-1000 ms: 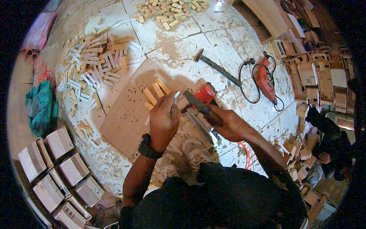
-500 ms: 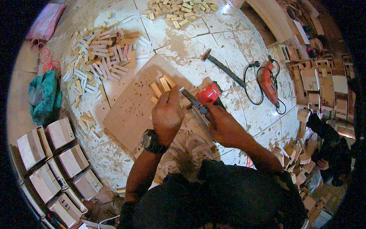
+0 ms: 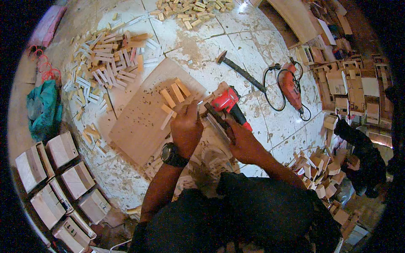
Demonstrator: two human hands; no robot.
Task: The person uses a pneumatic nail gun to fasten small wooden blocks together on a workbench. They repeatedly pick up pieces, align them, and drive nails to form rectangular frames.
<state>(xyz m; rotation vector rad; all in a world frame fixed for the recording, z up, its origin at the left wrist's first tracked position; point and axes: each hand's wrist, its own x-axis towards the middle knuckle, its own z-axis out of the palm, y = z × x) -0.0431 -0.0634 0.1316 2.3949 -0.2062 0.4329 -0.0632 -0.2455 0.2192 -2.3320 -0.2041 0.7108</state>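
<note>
My right hand [image 3: 244, 142] is closed around a long, narrow dark bar with a silver edge [image 3: 220, 123], which slants up toward my left hand. My left hand [image 3: 185, 131], with a watch on its wrist, is closed just left of the bar. A small pale tip [image 3: 200, 102] shows at its fingers; the rest is hidden. Beyond both hands a red and black power tool [image 3: 225, 99] lies on the tiles. Short wood blocks [image 3: 168, 98] lie beyond my left hand on a brown board [image 3: 141, 114] spotted with dark marks.
A hammer [image 3: 242, 72] and a red corded drill [image 3: 289, 89] lie on the right. Wood pieces are heaped at the left [image 3: 112, 63] and far side [image 3: 192, 10]. Wooden box-like pieces [image 3: 78, 180] stand lower left, near a green bag [image 3: 43, 110]. A person in dark clothing [image 3: 363, 158] is at the right.
The bar has drawn back slightly from my left hand's fingertips, toward my right hand. The whole view has shifted a little, so the floor items sit further left.
</note>
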